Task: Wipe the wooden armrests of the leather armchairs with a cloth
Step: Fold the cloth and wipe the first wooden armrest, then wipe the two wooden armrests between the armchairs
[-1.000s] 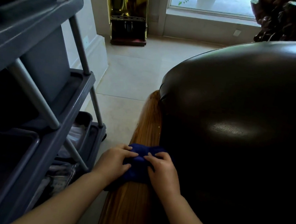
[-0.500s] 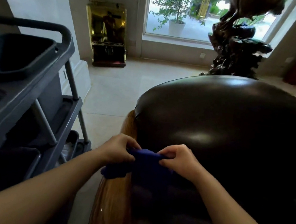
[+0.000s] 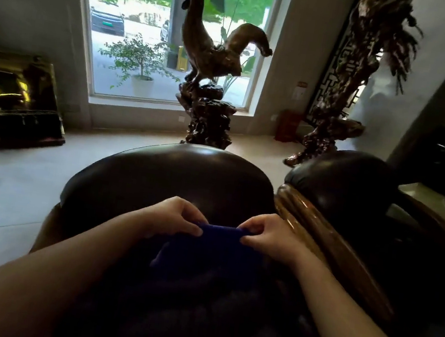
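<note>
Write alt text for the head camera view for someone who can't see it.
Two bare hands, left hand and right hand, hold up a dark blue cloth by its top edge, over a dark leather armchair. A glossy wooden armrest runs along the right, and a carved rooster statue stands before a window beyond.

Colours and surface patterns in the armchair scene.
Cloth [image 3: 212,249]: deep blue, plain. Near leather armchair [image 3: 168,177]: very dark brown, glossy with pale highlights; second leather armchair [image 3: 343,180]: the same dark brown. Wooden armrest [image 3: 319,226]: amber-brown with lengthwise dark grain stripes. Rooster carving [image 3: 204,47]: dark bronze-brown. Floor [image 3: 20,181]: pale beige tiles. Cabinet [image 3: 21,98]: shiny gold over a black base. Plant pot [image 3: 141,85]: white, green foliage above. Box [image 3: 288,126] by the window: red.
</note>
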The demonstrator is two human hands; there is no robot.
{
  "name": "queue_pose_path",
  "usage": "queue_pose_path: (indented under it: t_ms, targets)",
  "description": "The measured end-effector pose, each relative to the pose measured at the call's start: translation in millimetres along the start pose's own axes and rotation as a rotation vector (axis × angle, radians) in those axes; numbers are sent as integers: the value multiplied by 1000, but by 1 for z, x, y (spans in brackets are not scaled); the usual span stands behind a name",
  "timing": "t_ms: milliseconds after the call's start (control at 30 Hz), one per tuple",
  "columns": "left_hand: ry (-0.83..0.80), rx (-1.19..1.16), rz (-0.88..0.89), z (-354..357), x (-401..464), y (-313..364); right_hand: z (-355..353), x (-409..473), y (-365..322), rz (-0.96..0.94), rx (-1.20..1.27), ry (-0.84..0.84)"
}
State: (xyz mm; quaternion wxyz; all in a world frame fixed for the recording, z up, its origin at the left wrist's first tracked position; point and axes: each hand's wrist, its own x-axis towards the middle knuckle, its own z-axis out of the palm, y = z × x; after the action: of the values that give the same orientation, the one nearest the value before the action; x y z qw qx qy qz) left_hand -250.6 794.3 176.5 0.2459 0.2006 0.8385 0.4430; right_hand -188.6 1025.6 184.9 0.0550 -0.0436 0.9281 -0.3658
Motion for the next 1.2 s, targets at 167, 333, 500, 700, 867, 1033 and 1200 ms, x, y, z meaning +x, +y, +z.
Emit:
queue_pose_path:
  t_ms: [167,333,500,700,867,1033,1200]
  targets:
    - [-38,28,112,120,19,95,-99,-98,82,35,-1,39]
    - [-47,86,153,242,50,144,-159,-174,172,105,23,54]
    - [-118,181,173,320,96,168,-198,-202,257,171,39,10]
    - [-109,265,161,369,163,177,-222,-187,334,194,79,-45]
    - [-43,225,119,396,223,176,-244,-148,390,209,80,-71]
    - [-26,190,48,424,277,174,-265,-110,446,205,48,-163]
    - [-16,144,-69,455,320,165,-270,-74,506,215,51,-225]
